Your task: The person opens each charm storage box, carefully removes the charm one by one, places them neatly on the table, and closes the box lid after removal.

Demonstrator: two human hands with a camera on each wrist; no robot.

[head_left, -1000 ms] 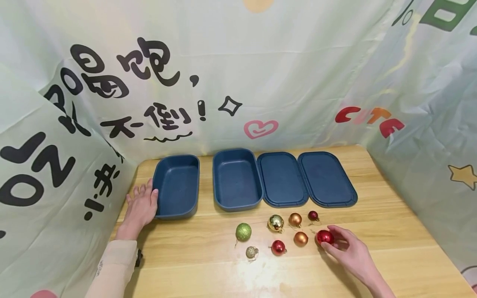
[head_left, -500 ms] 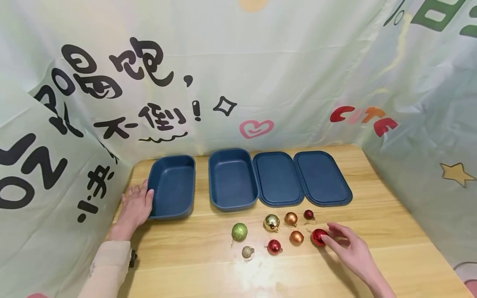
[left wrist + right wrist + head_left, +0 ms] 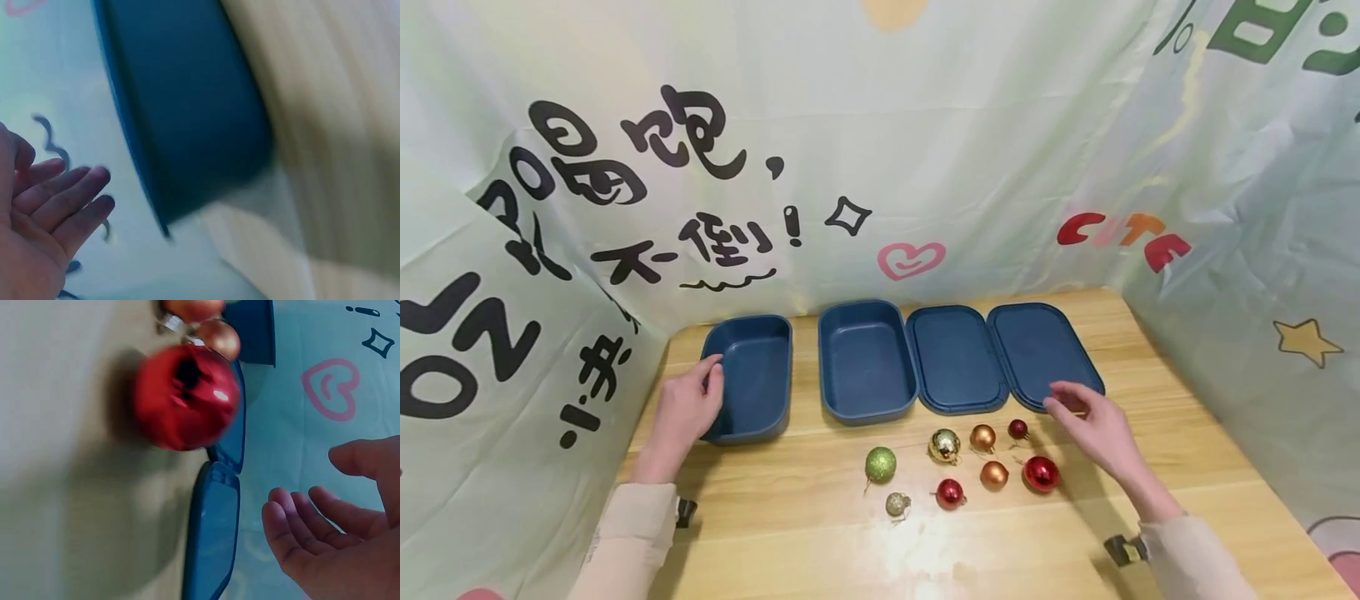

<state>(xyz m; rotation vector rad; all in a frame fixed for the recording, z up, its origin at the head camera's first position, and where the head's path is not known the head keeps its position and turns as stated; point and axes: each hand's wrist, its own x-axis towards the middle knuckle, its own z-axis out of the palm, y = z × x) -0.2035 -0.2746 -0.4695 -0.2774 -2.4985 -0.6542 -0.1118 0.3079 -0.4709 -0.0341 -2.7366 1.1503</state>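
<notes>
My left hand [image 3: 688, 407] hovers at the left rim of the left blue box [image 3: 758, 375]. Its fingers are loosely bent around nothing, and the left wrist view has it apart from the box wall [image 3: 187, 112]. My right hand [image 3: 1097, 429] is raised above the table by the front edge of the right blue lid [image 3: 1045, 354]. Nothing lies between its thumb and relaxed fingers. Below and left of it sits a large shiny red Christmas bauble [image 3: 1041, 473], seen close up as a red ball [image 3: 187, 400] in the right wrist view.
A second blue box [image 3: 868, 367] and another lid [image 3: 962, 358] stand along the back. Several baubles lie in front: green glitter [image 3: 881, 464], gold [image 3: 944, 446], copper [image 3: 994, 475], small red [image 3: 950, 493], dark red [image 3: 1017, 428] and silvery [image 3: 897, 503]. Printed cloth hangs behind.
My right hand has let go of the large red bauble and risen away from it toward the lids. My left hand has lifted off the left box's side and shifted over its rim.
</notes>
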